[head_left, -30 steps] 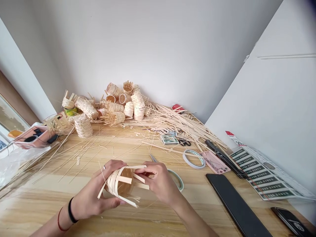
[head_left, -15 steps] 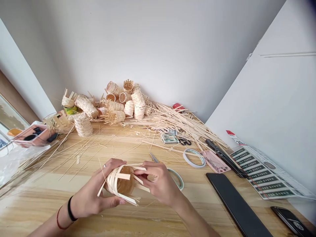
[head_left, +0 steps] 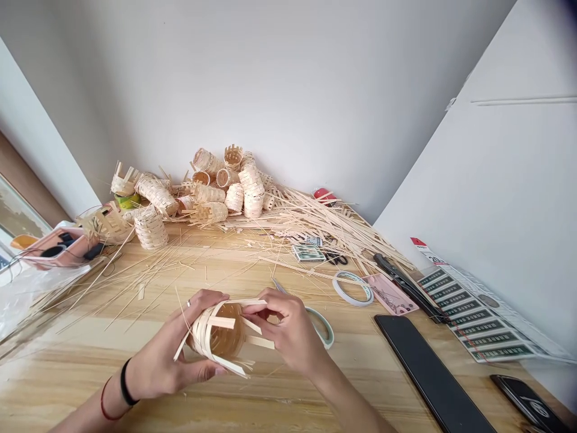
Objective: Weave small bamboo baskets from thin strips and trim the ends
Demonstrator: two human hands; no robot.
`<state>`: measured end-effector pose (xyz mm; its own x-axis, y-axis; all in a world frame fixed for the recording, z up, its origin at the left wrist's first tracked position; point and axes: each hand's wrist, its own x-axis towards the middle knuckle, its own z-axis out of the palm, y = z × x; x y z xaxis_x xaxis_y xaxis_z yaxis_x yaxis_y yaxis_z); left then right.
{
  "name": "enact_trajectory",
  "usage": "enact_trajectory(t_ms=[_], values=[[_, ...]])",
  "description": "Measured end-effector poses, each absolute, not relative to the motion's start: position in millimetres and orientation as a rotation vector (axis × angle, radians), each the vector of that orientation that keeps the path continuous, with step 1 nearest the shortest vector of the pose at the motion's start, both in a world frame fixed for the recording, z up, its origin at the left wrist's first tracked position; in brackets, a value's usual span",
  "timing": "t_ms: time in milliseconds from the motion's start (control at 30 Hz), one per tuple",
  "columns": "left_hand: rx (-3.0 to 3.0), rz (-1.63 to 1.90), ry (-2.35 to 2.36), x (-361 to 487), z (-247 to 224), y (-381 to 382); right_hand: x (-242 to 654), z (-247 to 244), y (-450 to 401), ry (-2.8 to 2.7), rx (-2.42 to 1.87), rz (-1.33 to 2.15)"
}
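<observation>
Reference landmark: the white tape roll (head_left: 345, 297), lying on the wooden table (head_left: 252, 403).

The woven basket (head_left: 204, 337) under work is to the left of the tape roll and nearer the viewer. It is tilted on its side, mouth turned to the right, with unwoven strip ends projecting from the rim. Whether it touches the table cannot be told.

The left hand (head_left: 180, 352) is curled around the basket's body, fingers over the top and thumb underneath, spread only as wide as the basket and firmly in contact. A ring is on one finger; a black band and a red cord circle the wrist.

The right hand (head_left: 288, 331) is also left of the tape roll and nearer the viewer. Its thumb and forefinger are pinched nearly together on a rim strip (head_left: 252, 326) of the basket; the exact contact point is partly hidden by the fingers.

A second ring-shaped roll (head_left: 330, 338) lies nearer than the tape roll, partly covered by the right hand. Immediately right of the tape roll are a pink card (head_left: 396, 300) and a black-handled tool (head_left: 396, 278). A black flat device (head_left: 428, 373) lies nearer and to the right. Beyond the tape roll, loose strips (head_left: 324, 219) are heaped; farther left stand piled baskets (head_left: 252, 189).
</observation>
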<state>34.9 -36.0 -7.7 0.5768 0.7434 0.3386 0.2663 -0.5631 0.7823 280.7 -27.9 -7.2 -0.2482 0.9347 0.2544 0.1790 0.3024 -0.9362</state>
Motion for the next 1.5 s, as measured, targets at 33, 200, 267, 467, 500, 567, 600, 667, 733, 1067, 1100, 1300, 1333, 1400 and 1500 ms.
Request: enact_trajectory(t_ms=[33, 200, 267, 467, 500, 567, 600, 667, 733, 1067, 1100, 1300, 1333, 1400, 1500], values=[[2.113, 0.879, 0.802, 35, -8, -36, 280, -7, -28, -1.683, -1.028, 1.018], [2.078, 0.890, 0.825, 35, -8, -37, 283, -3, -26, -1.670, -1.037, 0.963], [2.033, 0.909, 0.836, 33, -8, -37, 287, -3, -23, -1.634, -1.045, 0.874], [1.924, 0.979, 0.862, 25, -10, -33, 294, -5, -20, -1.673, -1.083, 0.990], [1.920, 0.985, 0.868, 24, -10, -32, 294, -6, -20, -1.663, -1.082, 1.042], [1.913, 0.987, 0.873, 23, -11, -32, 291, -9, -21, -1.608, -1.076, 1.136], [1.910, 0.986, 0.871, 23, -12, -32, 290, -10, -21, -1.575, -1.070, 1.180], [1.906, 0.985, 0.866, 23, -13, -32, 287, -12, -21, -1.525, -1.050, 1.267], [1.907, 0.982, 0.863, 23, -14, -31, 286, -13, -21, -1.502, -1.027, 1.340], [2.032, 0.897, 0.842, 26, -9, -29, 290, -3, -21, -1.565, -1.090, 1.505], [2.055, 0.896, 0.836, 26, -9, -29, 290, -3, -21, -1.566, -1.095, 1.518], [2.211, 0.867, 0.820, 25, -8, -30, 295, -4, -20, -1.568, -1.031, 1.617], [2.227, 0.871, 0.809, 26, -8, -30, 296, -4, -20, -1.569, -1.031, 1.629], [2.255, 0.880, 0.763, 27, -7, -30, 297, -5, -20, -1.568, -1.025, 1.651], [2.282, 0.860, 0.707, 29, -4, -29, 296, -5, -20, -1.568, -1.008, 1.668]])
